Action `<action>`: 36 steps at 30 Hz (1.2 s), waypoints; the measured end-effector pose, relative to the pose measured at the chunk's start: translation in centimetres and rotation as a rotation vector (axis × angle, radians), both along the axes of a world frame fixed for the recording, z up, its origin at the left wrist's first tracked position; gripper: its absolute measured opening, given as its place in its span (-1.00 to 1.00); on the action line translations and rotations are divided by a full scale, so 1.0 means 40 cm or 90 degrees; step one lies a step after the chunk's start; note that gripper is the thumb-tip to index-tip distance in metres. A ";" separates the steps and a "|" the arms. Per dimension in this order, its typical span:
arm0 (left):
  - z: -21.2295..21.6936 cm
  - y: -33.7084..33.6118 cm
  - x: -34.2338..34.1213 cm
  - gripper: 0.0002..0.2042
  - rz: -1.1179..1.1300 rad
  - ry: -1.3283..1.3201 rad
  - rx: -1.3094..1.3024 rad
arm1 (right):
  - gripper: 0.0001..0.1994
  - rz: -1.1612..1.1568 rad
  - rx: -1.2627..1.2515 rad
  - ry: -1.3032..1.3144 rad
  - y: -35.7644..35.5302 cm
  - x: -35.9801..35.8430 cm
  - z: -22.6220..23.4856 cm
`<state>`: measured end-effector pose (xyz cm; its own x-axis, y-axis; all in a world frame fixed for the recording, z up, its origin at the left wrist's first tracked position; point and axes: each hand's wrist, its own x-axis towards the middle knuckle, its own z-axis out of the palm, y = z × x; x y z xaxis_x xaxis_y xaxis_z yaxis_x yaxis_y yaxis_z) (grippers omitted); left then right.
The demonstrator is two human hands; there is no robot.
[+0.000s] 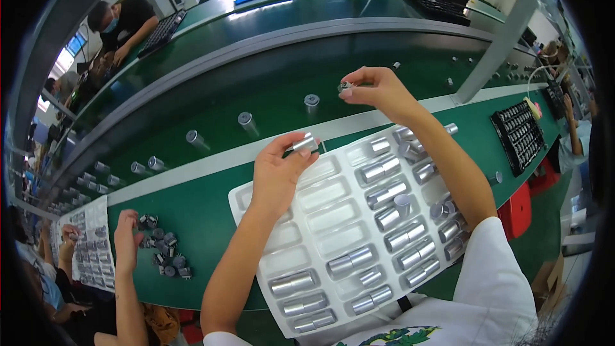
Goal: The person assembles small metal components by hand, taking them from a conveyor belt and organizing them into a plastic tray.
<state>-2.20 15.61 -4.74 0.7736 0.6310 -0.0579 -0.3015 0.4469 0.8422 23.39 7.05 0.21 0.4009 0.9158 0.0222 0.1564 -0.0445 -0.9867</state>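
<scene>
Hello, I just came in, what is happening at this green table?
A person in a white top works over a white plastic tray with moulded pockets, many holding silver metal cylinders. The left hand holds one silver cylinder above the tray. The right hand pinches a small dark part out over the green conveyor belt, where more cylinders stand upright in a row. To the left, another person's hand rests beside a pile of small dark parts.

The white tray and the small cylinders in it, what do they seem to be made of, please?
The tray looks like thin moulded plastic, glossy white with formed pockets. The cylinders look like metal, silvery with bright highlights; the left hand holds one.
</scene>
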 end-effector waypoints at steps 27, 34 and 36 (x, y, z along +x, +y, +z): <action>0.002 0.014 -0.019 -0.71 -0.102 -0.051 -0.157 | -0.58 0.198 0.188 -0.140 -0.046 -0.178 -0.029; -0.003 0.012 -0.018 -0.64 -0.147 0.008 -0.108 | -0.60 0.253 0.268 -0.346 -0.053 -0.159 -0.010; -0.002 0.008 -0.012 -0.63 -0.131 0.019 -0.118 | -0.60 0.239 0.278 -0.323 -0.051 -0.172 -0.022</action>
